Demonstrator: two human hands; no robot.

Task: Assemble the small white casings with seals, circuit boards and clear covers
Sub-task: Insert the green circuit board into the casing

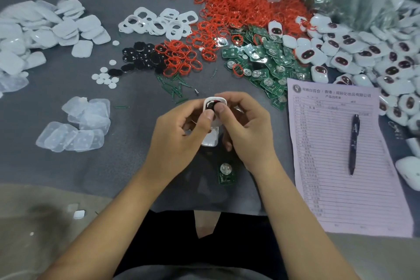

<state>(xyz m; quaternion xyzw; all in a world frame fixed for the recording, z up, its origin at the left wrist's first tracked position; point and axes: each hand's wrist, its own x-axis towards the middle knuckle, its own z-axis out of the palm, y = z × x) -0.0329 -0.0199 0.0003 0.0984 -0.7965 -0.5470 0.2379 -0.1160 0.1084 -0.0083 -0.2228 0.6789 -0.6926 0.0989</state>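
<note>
The tabletop (95,166) carries heaps of seals (238,7) and boards (268,61); above its near middle, the left hand (179,134) and right hand (245,125) both grip 1 casing (210,103), thumbs pressing a dark insert into it; uneven thumb pressure could likely seat it crooked or pinch the seal.

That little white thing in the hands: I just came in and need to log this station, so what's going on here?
A person is assembling at a grey table. Both the left hand and the right hand pinch a small white plastic casing, thumbs pressing on a dark insert in its opening. A single green circuit board lies on the table just below the hands. Piles of red rubber seal rings, green boards and clear plastic covers sit around, with finished white casings heaped on the right.
</note>
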